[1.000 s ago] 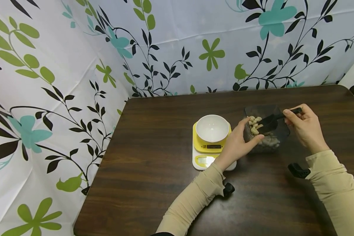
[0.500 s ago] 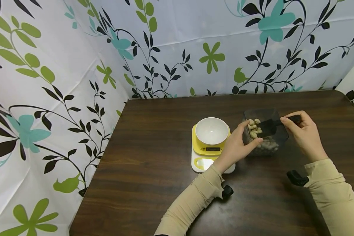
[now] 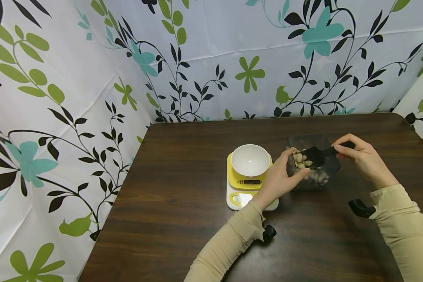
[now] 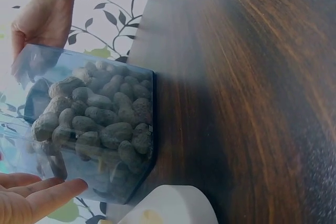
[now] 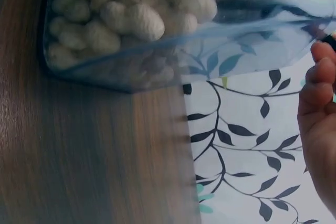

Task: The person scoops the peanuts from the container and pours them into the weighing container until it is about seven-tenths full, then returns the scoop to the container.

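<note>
A clear plastic container [image 3: 333, 164] holds peanuts in their shells [image 4: 102, 114] and stands on the table to the right of the scale. My left hand [image 3: 278, 178] holds its near left corner, thumb on the front wall and fingers along the left side. My right hand [image 3: 364, 158] grips the handle of a black scoop [image 3: 315, 156] between thumb and fingers. The scoop's head is down inside the container, against the peanuts at its left; its lip is partly hidden by them. In the right wrist view, peanuts are heaped up near the container's wall [image 5: 142, 72].
Left of the container is a yellow and white kitchen scale [image 3: 244, 182] bearing a white bowl [image 3: 251, 162]. My left forearm [image 3: 225, 239] passes in front of the scale. The dark wooden table [image 3: 183, 176] ends at a patterned curtain [image 3: 211, 47].
The scoop has tilted flatter and pushed left among the peanuts, my right hand following slightly. My left hand keeps its hold on the container. The head view has shifted a little.
</note>
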A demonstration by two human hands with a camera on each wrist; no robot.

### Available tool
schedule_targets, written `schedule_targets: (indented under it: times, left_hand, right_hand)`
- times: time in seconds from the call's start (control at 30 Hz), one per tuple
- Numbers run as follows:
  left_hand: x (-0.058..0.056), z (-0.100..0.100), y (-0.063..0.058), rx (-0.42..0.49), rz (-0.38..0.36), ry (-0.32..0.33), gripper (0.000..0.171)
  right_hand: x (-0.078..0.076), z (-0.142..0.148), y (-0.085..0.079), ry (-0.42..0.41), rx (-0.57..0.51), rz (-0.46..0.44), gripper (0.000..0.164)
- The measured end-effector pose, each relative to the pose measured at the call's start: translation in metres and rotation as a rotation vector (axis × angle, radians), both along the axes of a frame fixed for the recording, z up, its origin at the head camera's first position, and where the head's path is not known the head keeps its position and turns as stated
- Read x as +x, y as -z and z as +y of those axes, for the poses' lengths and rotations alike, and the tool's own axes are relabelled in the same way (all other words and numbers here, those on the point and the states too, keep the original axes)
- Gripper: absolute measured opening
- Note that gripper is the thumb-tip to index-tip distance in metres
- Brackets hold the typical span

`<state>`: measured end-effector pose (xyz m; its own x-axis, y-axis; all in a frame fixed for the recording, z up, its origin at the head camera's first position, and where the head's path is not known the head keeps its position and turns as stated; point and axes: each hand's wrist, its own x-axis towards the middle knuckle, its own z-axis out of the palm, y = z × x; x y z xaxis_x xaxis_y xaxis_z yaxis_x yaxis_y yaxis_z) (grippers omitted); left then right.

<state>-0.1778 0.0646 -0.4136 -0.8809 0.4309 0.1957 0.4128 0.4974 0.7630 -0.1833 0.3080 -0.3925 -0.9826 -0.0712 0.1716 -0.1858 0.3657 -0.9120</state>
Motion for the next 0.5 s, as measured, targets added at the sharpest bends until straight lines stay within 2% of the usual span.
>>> schedule_targets:
  times: [0.13,0.27,0.37,0.5]
  left_hand:
    - [-0.001,0.0,0.001,-0.004,0.008,-0.005,0.066]
    - [-0.002,0.001,0.002,-0.014,0.012,0.002,0.065]
    - [-0.002,0.0,0.002,-0.018,0.0,0.006,0.066]
    - [-0.001,-0.001,0.001,-0.015,-0.014,0.004,0.066]
  right_hand:
    - [-0.002,0.002,0.0,-0.036,-0.068,-0.025,0.015]
    - [-0.004,0.002,-0.003,-0.045,-0.253,-0.104,0.015]
    - [-0.004,-0.002,-0.006,-0.003,-0.324,-0.149,0.013]
    - [-0.002,-0.011,-0.011,0.101,-0.308,-0.176,0.013]
